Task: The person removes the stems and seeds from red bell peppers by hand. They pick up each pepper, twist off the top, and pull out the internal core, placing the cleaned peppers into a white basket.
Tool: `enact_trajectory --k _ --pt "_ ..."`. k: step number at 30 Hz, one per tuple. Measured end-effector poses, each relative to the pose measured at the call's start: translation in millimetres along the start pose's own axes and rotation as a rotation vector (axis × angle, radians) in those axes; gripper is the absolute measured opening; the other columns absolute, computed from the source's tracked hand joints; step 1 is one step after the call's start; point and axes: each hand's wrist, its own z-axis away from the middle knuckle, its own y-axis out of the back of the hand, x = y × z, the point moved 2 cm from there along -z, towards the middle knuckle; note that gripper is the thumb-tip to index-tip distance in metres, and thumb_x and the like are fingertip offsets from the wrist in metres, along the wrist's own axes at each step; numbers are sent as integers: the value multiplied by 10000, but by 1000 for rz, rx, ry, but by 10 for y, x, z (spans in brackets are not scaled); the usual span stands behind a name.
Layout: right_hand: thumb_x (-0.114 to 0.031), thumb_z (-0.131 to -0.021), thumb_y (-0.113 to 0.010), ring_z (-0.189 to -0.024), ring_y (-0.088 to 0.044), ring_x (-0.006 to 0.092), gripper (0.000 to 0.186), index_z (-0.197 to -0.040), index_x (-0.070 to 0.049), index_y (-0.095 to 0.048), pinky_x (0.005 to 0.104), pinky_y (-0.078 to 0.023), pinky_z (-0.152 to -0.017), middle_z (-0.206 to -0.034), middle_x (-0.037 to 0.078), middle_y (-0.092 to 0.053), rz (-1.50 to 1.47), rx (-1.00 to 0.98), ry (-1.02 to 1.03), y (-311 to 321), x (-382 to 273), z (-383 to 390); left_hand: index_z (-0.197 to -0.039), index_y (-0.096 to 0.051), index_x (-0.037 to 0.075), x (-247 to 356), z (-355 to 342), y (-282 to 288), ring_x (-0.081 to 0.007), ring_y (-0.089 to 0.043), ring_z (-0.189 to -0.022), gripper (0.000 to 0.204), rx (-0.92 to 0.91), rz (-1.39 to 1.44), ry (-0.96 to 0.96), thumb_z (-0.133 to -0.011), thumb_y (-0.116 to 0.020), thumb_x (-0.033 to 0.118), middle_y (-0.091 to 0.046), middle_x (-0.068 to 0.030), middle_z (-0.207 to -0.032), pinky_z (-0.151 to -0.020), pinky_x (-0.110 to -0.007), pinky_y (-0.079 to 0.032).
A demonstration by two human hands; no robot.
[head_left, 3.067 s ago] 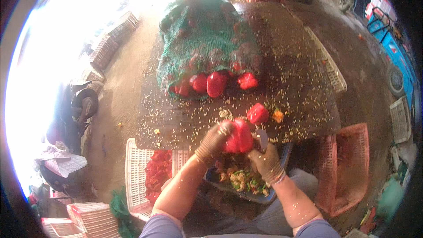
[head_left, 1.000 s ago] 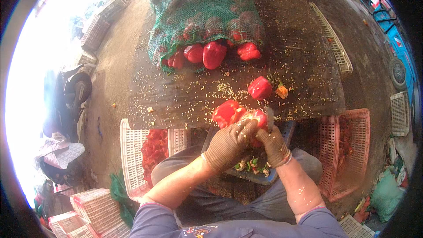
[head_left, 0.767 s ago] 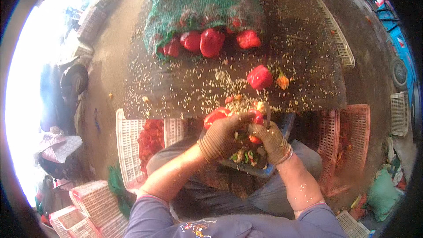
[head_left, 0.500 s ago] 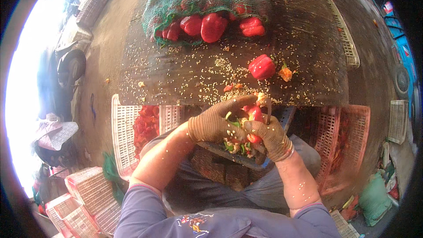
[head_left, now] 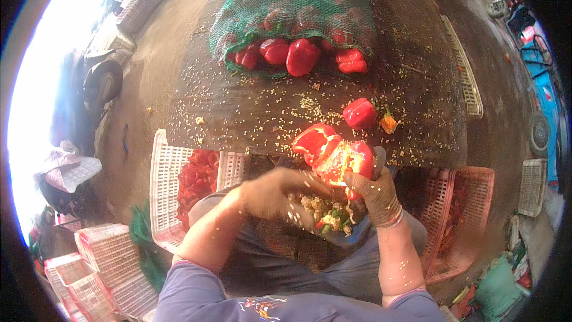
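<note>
A split-open red bell pepper (head_left: 333, 158), its pale inside showing, is held in my gloved right hand (head_left: 378, 197) just over the table's near edge. At the pepper's right side a grey rounded piece shows, too hidden to name. My gloved left hand (head_left: 280, 194) is smeared by motion to the left of the pepper, and its fingers cannot be made out. Beneath both hands, a blue-edged tub (head_left: 351, 238) between my knees holds pepper cores (head_left: 330, 217), seeds and green stems. A whole red bell pepper (head_left: 359, 113) lies on the table beyond, with a cut-out core (head_left: 388, 123) beside it.
A green mesh sack (head_left: 292, 9) of red bell peppers lies open toward me on the seed-strewn table (head_left: 238, 119). Crates with red pepper pieces stand left (head_left: 161, 203) and right (head_left: 441, 214) of my legs. Stacked crates (head_left: 110, 256) sit lower left.
The pepper was bunched between both hands; now it is spread open in my right hand. My left hand has come away to the left. More cores show in the tub.
</note>
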Motion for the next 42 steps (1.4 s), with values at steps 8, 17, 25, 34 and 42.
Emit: enact_trajectory --k 8,17,25,34,42 --pt "-173 -782 -829 -785 -666 131 322 -1026 -8 -700 325 -555 -728 -899 63 -729 329 -80 208 -198 162 -55 -1376 -607 221 97 -326 395 -455 -276 -1473 727 274 -1073 -234 -702 -879 204 -448 -110 -1553 -1198 -579 -291" --pt "-156 -787 -804 -774 -643 120 327 -1062 -15 -698 292 -531 -723 -894 19 -707 335 13 62 -83 93 -10 -1020 -737 55 -375 -474 233 -265 -696 -811 246 51 -922 150 -777 -771 71 -722 -129 -944 -768 -375 -563" --pt "-259 -856 -719 -398 -419 99 221 -874 -65 -617 273 -373 -406 -596 -19 -515 -248 234 -9 -27 -253 -43 -999 -682 23 -485 -505 381 -102 -608 -779 174 818 361 96 -963 -715 190 -662 -6 -879 -766 -276 -533" --pt "-342 -893 -686 -393 -392 114 317 -982 -57 -581 305 -374 -345 -546 -21 -430 -389 142 37 487 -221 78 -1244 -502 102 -625 -443 391 -431 -693 -790 420 -192 1576 -208 -1085 -377 470 -625 -159 -917 -585 -559 -612" --pt "-305 -853 -707 -372 -446 145 328 -1010 -44 -585 328 -425 -329 -565 16 -479 -421 157 44 564 -155 56 -1407 -503 16 -220 -494 57 -209 -639 -596 898 108 758 88 -949 -379 778 -656 -91 -762 -502 -317 -534"
